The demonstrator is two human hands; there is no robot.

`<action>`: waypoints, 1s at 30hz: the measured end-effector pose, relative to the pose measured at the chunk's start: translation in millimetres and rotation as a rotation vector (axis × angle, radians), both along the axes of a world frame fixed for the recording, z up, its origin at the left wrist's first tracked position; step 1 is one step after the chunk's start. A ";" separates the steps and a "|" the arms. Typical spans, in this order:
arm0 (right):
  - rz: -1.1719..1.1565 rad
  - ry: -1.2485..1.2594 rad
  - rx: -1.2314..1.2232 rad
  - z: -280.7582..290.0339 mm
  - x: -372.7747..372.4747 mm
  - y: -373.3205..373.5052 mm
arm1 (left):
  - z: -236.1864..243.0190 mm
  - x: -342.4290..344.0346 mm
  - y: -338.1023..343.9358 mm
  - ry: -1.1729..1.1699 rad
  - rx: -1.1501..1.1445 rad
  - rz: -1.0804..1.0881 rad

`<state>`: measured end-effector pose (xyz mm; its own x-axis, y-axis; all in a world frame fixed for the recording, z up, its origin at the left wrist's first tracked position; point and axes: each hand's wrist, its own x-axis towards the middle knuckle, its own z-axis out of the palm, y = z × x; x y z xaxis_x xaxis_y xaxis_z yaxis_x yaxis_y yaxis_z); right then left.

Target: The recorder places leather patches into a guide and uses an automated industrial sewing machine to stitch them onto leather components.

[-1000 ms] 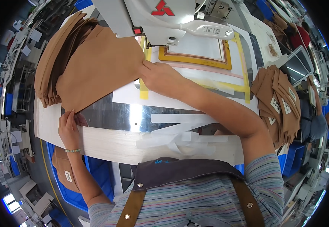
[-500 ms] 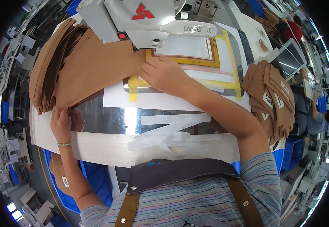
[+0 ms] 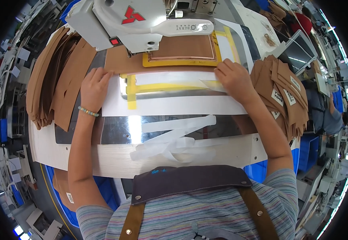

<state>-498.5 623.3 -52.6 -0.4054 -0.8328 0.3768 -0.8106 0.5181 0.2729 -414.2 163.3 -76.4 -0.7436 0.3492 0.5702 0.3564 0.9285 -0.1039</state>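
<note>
A flat brown fabric panel (image 3: 121, 60) lies under the sewing machine head (image 3: 102, 30), partly beneath a yellow rectangular frame (image 3: 182, 63). The brown cloth also fills the frame's opening. At the panel's near left corner, my left hand (image 3: 94, 90) has its fingers closed on the edge. My right hand (image 3: 236, 82) pinches the near edge at the right, just beside the frame's corner. Under the panel is a white sheet (image 3: 162, 105) with yellow tape (image 3: 158, 87) stuck along it.
Brown panels (image 3: 42, 80) are stacked at the left. Labelled brown pieces (image 3: 280, 96) pile up at the right, near a dark screen (image 3: 301, 51). White strips (image 3: 178, 125) lie along the table's near side. Blue bins (image 3: 104, 192) stand below the table edge.
One brown panel has come off the left stack and slid right under the yellow frame. My left hand has moved up and right; my right hand has shifted right, past the frame.
</note>
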 end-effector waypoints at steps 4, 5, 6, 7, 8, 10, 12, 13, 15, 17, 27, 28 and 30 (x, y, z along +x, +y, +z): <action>-0.110 0.097 -0.067 -7.1 -21.3 46.2 | -2.1 -30.9 41.8 0.015 -0.057 -0.175; -0.166 0.095 -0.080 -11.4 -25.2 52.7 | -0.7 -34.2 47.9 0.018 -0.076 -0.228; -0.171 0.091 -0.080 -14.7 -27.1 54.2 | -0.3 -37.4 50.7 0.014 -0.076 -0.233; -0.186 0.123 -0.104 -18.0 -28.2 55.1 | 0.3 -39.3 52.6 0.005 -0.095 -0.223; -0.200 0.154 -0.129 -21.0 -27.9 56.4 | 1.0 -39.3 54.1 -0.004 -0.114 -0.213; -0.216 0.122 -0.125 -20.8 -25.0 51.9 | -2.6 -36.1 47.8 -0.046 -0.114 -0.189; -0.236 0.090 -0.120 -19.2 -20.0 48.5 | -3.6 -29.9 43.8 -0.087 -0.111 -0.168; -0.238 0.068 -0.113 -18.1 -17.3 48.2 | -3.3 -25.0 43.5 -0.142 -0.089 -0.167; -0.246 0.045 -0.105 -17.2 -12.0 51.5 | -2.8 -17.0 41.5 -0.198 -0.067 -0.172; -0.244 0.004 -0.120 -16.4 -6.0 56.9 | -3.3 -10.7 39.3 -0.181 -0.142 -0.047; -0.393 -0.192 -0.233 -27.9 25.8 62.0 | -5.3 4.6 54.6 -0.391 0.089 -0.002; -0.403 -0.187 -0.228 -27.5 25.6 62.3 | -7.0 5.0 54.0 -0.386 0.089 0.013; -0.398 -0.190 -0.277 -26.9 24.3 60.9 | -10.6 5.8 54.2 -0.408 0.113 0.030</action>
<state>-474.3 684.2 -79.5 -0.7534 -0.4793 0.4502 -0.5577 0.8285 -0.0511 -408.4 217.5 -87.0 -0.9253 0.2760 0.2600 0.3195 0.9367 0.1429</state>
